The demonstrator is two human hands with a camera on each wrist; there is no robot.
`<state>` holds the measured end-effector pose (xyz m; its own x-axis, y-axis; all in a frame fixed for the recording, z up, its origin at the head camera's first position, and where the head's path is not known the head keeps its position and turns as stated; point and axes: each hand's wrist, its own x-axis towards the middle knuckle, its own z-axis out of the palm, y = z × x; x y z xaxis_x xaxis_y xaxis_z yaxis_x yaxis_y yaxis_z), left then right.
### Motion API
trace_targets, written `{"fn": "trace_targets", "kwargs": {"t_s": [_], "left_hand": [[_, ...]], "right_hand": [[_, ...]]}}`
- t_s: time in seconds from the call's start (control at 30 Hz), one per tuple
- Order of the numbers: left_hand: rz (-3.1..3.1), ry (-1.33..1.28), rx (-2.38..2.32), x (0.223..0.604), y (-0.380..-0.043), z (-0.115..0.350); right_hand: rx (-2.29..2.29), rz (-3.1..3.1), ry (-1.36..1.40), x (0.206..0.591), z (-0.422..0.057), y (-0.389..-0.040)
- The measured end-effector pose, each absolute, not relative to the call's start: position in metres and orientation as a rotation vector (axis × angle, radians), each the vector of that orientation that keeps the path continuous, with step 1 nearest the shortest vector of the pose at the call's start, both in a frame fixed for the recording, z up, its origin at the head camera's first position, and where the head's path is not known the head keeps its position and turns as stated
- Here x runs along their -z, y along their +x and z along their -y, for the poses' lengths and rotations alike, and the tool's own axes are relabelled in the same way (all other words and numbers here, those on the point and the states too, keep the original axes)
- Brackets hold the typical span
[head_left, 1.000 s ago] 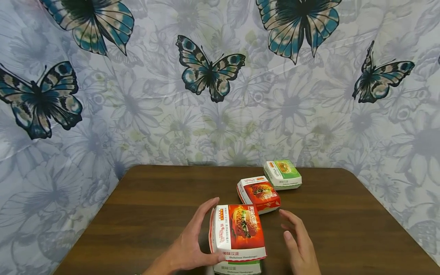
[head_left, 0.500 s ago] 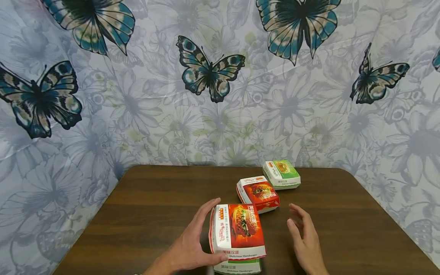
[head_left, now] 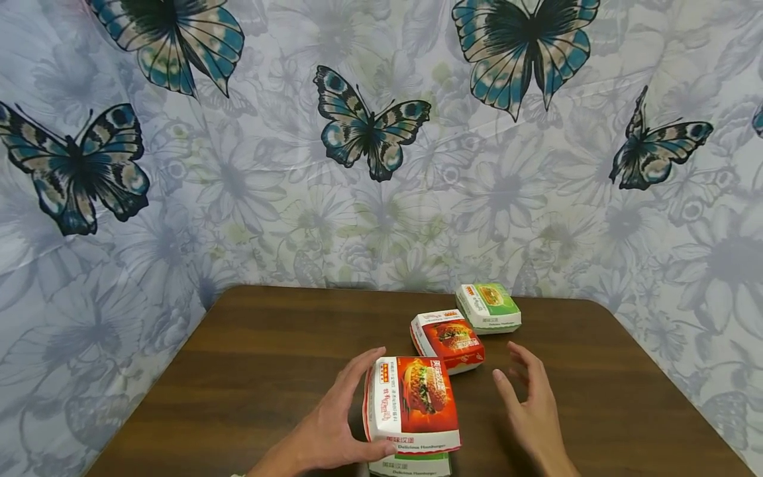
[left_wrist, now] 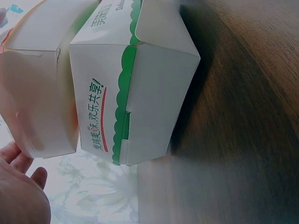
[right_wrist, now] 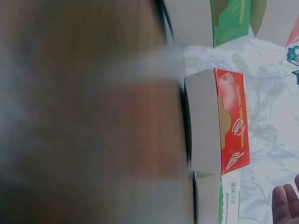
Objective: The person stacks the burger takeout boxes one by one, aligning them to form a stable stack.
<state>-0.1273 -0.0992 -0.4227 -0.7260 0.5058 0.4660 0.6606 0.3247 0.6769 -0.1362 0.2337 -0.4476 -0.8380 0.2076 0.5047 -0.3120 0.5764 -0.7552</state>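
A red-and-white hamburger box (head_left: 426,397) sits on top of a green-and-white hamburger box (head_left: 411,465) near the front of the table. My left hand (head_left: 334,424) holds the upper box by its left side, thumb across the front edge and fingers reaching to the back corner. In the left wrist view, the green-trimmed lower box (left_wrist: 103,93) stands on the wood, with the upper box (left_wrist: 37,93) over it. To the right, my right hand (head_left: 533,411) is apart from the boxes, fingers loosely bent and holding nothing.
Behind the stack lies another red hamburger box (head_left: 450,341), and a green one (head_left: 490,308) close beyond it near the far edge. All are on a brown wooden table (head_left: 268,344). A butterfly-print cloth (head_left: 381,225) hangs behind the table.
My right hand has drawn back to the right, away from the boxes. The left hand stays at the upper box, its thumb slightly further along the front edge. The head view has shifted a little.
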Motion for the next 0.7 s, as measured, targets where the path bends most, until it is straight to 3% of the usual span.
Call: {"fn": "trace_targets", "kwargs": {"t_s": [0.7], "left_hand": [[2.384, -1.093, 1.337, 0.426, -0.130, 0.098]], "right_hand": [[-1.182, 2.299, -0.004, 0.466, -0.226, -0.185]]}}
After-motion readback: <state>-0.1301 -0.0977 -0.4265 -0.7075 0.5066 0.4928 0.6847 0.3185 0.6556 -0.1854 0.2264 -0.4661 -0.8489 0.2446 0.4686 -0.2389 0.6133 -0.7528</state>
